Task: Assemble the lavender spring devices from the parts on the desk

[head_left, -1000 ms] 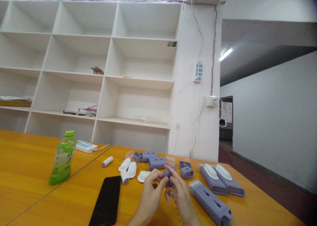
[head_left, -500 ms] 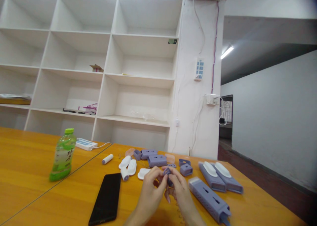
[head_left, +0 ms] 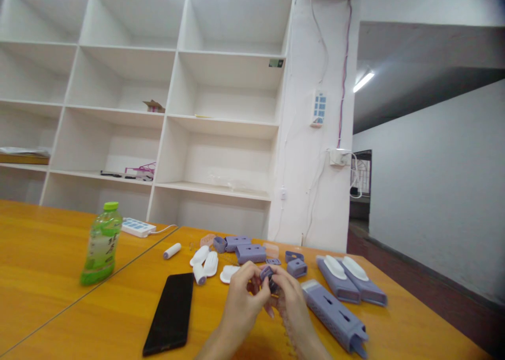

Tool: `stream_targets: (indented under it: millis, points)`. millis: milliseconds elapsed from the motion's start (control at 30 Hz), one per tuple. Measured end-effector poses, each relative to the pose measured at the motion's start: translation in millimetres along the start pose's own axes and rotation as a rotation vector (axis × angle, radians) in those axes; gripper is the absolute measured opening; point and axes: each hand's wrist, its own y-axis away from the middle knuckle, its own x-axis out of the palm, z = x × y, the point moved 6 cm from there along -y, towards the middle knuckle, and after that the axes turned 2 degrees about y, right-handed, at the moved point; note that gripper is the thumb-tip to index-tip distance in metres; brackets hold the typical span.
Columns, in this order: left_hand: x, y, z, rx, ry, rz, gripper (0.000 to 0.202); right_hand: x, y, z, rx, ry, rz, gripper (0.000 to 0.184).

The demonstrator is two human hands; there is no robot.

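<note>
Between the fingertips of my left hand [head_left: 245,291] and my right hand [head_left: 291,297] is a small purple plastic part [head_left: 267,273], partly covered by the fingers. Both hands are closed on it above the table. A thin coil or spring [head_left: 287,328] shows beside my right wrist. To the right lies a long purple plastic housing [head_left: 335,315] with dark slots. Just beyond my left hand are white oval pieces [head_left: 211,263] and a white roller with a purple end [head_left: 199,273].
A black phone [head_left: 169,315] lies left of my hands. Farther left stand a green bottle [head_left: 103,244] and a white power strip [head_left: 136,227]. Purple housings [head_left: 251,253] lie behind my hands; two more with white ovals [head_left: 351,281] are at right. White shelves [head_left: 221,191] rise behind.
The fingers have shifted slightly around the small purple part, showing more of it. The camera view has moved a little; the things on the table lie as before.
</note>
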Motion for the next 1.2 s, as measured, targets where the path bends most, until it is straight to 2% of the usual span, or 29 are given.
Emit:
stream_targets:
  millis: [133,400,633,867,967,1067,1133,1200]
  points:
    - [-1.1,-1.6,1.7,0.005,-0.019,0.011,0.02,4.4,1.4,4.3,0.027,-0.05,0.012,0.025]
    - [-3.6,-2.4,2.8,0.025,-0.076,0.037,0.019,4.7,-1.8,4.2,0.066,-0.071,0.042,0.021]
    - [-8.1,-3.7,1.1,0.035,-0.138,0.07,0.021,8.2,-1.1,2.4,0.053,-0.042,0.115,0.037]
    - [-10.7,-5.2,-0.1,0.023,-0.098,0.121,0.015,8.0,3.3,4.8,0.061,0.041,0.135,0.048]
    - [-9.5,-5.2,2.3,-0.024,-0.033,0.123,0.015,10.3,6.3,6.9,0.068,0.117,0.151,0.054]
    - [-8.6,-7.5,9.2,-0.106,0.062,0.093,0.021,10.1,6.3,8.7,0.106,0.112,0.223,0.057]
    - [-7.6,-10.4,16.8,-0.189,0.144,0.093,0.025,5.3,4.6,10.6,0.119,0.093,0.27,0.056]
    - [-7.0,-13.3,24.9,-0.278,0.224,0.112,0.028,-3.6,2.6,13.8,0.081,0.181,0.262,0.052]
